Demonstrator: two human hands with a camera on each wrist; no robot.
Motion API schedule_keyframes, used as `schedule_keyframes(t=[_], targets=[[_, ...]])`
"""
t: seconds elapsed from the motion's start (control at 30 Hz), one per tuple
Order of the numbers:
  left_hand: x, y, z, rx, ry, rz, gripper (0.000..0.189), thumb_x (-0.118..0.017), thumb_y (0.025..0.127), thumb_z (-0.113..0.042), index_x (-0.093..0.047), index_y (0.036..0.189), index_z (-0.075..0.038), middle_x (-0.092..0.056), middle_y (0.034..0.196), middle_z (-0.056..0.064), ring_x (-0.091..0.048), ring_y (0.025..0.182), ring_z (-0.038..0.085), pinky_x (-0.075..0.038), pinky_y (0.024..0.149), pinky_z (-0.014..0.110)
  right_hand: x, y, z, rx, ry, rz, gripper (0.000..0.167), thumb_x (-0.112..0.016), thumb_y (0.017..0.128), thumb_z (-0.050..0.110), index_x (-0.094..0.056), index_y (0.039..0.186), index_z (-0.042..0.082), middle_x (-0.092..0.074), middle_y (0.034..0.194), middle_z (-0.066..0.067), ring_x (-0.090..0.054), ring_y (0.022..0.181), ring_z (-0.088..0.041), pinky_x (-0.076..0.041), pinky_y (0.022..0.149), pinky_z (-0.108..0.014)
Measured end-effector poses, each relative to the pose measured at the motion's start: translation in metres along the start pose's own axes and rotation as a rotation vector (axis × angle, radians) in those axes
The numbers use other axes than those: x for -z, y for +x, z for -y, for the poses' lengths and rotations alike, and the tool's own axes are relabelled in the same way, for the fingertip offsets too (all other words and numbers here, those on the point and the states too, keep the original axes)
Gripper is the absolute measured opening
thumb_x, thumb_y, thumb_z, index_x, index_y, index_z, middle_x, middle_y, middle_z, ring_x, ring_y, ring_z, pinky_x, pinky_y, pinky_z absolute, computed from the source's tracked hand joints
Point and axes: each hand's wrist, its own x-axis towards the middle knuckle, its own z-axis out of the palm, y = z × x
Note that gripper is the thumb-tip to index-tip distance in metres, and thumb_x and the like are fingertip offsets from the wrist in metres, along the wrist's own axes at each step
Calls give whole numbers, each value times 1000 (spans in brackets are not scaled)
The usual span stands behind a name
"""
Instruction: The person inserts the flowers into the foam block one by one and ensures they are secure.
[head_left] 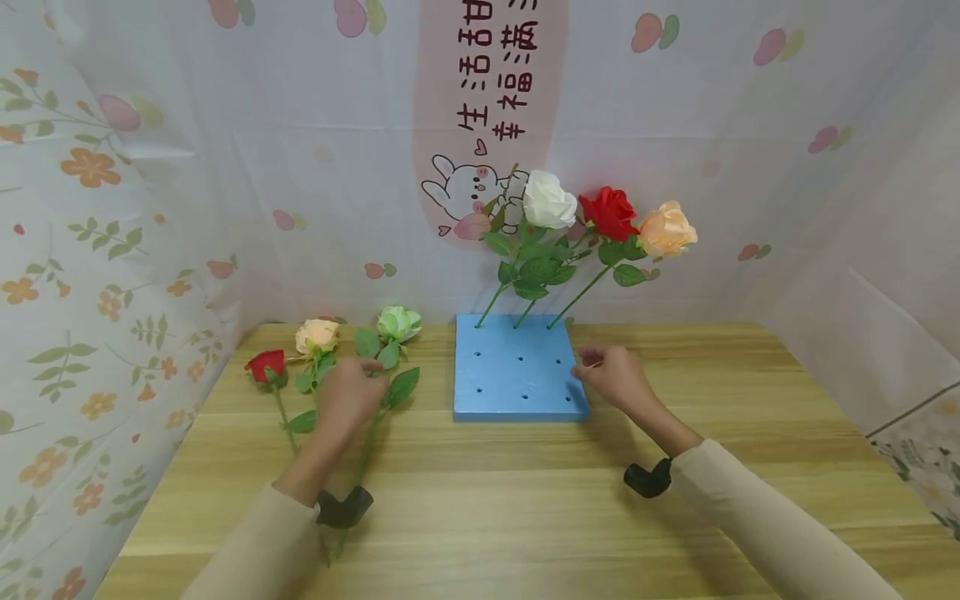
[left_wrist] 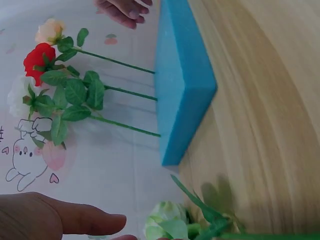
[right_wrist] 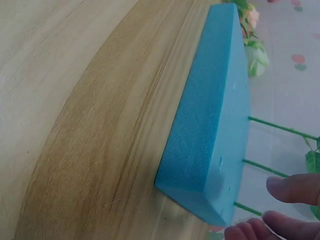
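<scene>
My left hand (head_left: 351, 396) is over the loose flowers on the left, nearest to a pale green rose (head_left: 397, 323). Its thumb (left_wrist: 92, 218) is straight, with nothing visible in its grasp. A peach rose (head_left: 317, 335) and a red rose (head_left: 266, 365) lie beside the green one, stems toward me. Just off the right edge of a blue foam block (head_left: 498, 375) is my right hand (head_left: 615, 375), thumb and fingers parted around nothing. In the block's back row of holes stand a white rose (head_left: 550, 200), a red rose (head_left: 609, 213) and a peach rose (head_left: 667, 229).
Two more rows of holes show on the block, in front of the standing stems. The wooden table (head_left: 480, 517) ends at a white printed curtain (head_left: 337, 183) behind and on the left. Black wrist mounts (head_left: 648, 478) sit at both cuffs.
</scene>
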Motion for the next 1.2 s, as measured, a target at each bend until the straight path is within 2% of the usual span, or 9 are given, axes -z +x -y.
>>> schedule_keyframes(t=[0.13,0.27,0.37,0.47,0.53,0.6,0.63,0.93,1.2], targets=[[4,-2,5,-7,60,37,42,-54,79,-5,-67,117,6,-67,116,21,-30,45,10,-25,41,20,1,1,-3,-37,-42,58,42,-70,88,20,-63,119,-9,-68,108,-22,-64,99,-35,-54,84,-47],[6,-5,6,7,135,97,40,-59,81,-7,-65,118,7,-65,120,22,-55,61,19,-43,49,28,1,3,-7,-114,-19,154,51,-70,89,25,-58,125,-11,-64,116,-25,-66,94,-30,-55,84,-45],[5,-7,7,19,171,141,43,-61,81,-9,-63,120,9,-69,103,22,-60,70,24,-47,54,32,0,4,-11,-196,59,217,56,-68,91,27,-54,128,-12,-59,124,-29,-69,90,-29,-57,82,-43],[3,-8,8,33,187,181,22,-61,78,-8,-67,95,4,-59,70,11,-48,57,19,-39,49,28,-1,5,-15,-263,143,256,58,-69,91,26,-51,129,-14,-56,124,-31,-69,90,-30,-58,80,-42],[0,-8,10,34,199,199,6,-62,75,-7,-58,75,-2,-44,60,3,-41,53,17,-33,47,26,-3,5,-17,-287,168,264,59,-70,90,25,-51,129,-14,-57,123,-30,-70,90,-29,-59,80,-40],[-1,-8,12,29,214,209,20,-61,72,-5,-44,62,-9,-38,58,0,-39,52,16,-31,46,25,-5,6,-18,-303,185,273,59,-71,88,24,-51,129,-14,-59,121,-30,-69,90,-27,-59,79,-39],[-2,-9,12,25,213,211,22,-61,71,-4,-42,61,-11,-38,57,0,-39,52,16,-32,46,25,-6,6,-18,-307,194,275,58,-72,88,23,-52,128,-14,-59,121,-29,-69,91,-26,-59,79,-39],[-8,-8,20,1,204,195,27,-53,69,2,-38,53,-14,-34,51,-2,-38,47,15,-30,41,23,-11,7,-16,-341,210,286,57,-71,88,16,-50,131,-14,-52,133,-30,-65,107,-31,-57,84,-39],[-12,-3,26,-7,294,189,29,-53,73,0,-37,54,-14,-35,53,0,-42,52,19,-33,46,28,-15,6,-17,-349,249,270,52,-69,89,13,-52,130,-13,-51,133,-30,-62,111,-33,-58,81,-38]])
